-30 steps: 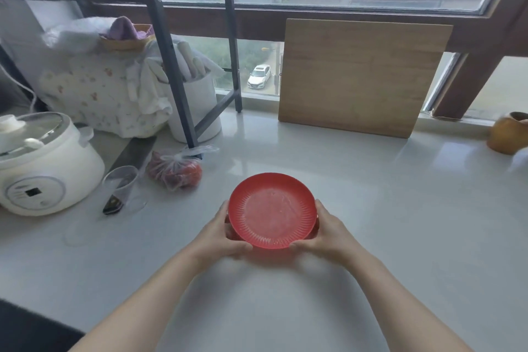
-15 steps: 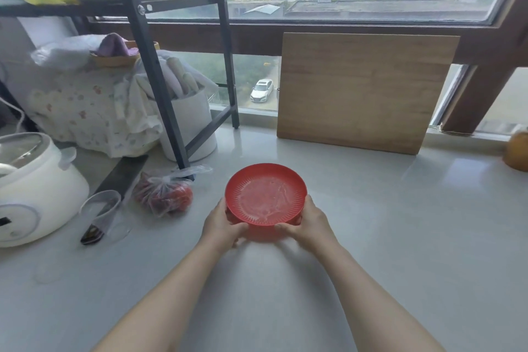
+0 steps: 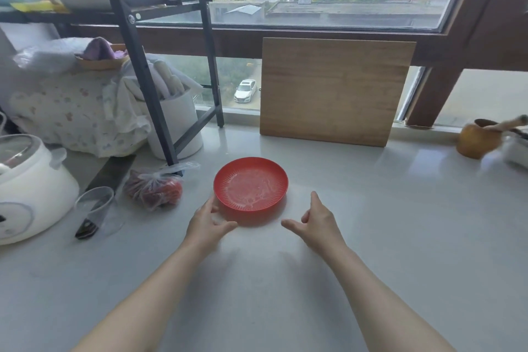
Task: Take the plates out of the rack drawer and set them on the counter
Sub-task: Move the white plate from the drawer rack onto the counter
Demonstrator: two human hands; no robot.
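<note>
Red plate [image 3: 251, 184] is sitting flat on the counter [image 3: 400, 223], right side up, hollow facing the ceiling. It's round, so no long axis and no pointing direction to speak of; ribbed rim all round, pale smear shining in the middle. It's lying roughly mid-counter, well short of the back edge by the window and well clear of the near edge.

Left hand [image 3: 207, 224] is hovering at the plate's near-left rim, palm turned inward, fingers loosely spread and curled, thumb sticking out to the right under the rim's edge. Fingertips are looking v. close to the rim; can't tell if they're touching. Nothing gripped. Right hand [image 3: 317, 221] is sitting just off the plate's near-right side, apart from it, palm inward, index finger pointing toward the back edge, thumb stretched left toward the plate, other fingers half curled. Empty too. Both forearms are reaching in from the near edge, angled toward each other.

Left of the plate, a clear bag w/ red stuff [image 3: 155, 187] is lying near the foot of a black rack [image 3: 148, 86]. Further left, a clear cup [image 3: 97, 204] and a white cooker [image 3: 31, 188] at the counter's left end. A wooden board [image 3: 334, 88] is leaning upright at the back edge, behind the plate. At the right end, a brown pot [image 3: 475, 140].
</note>
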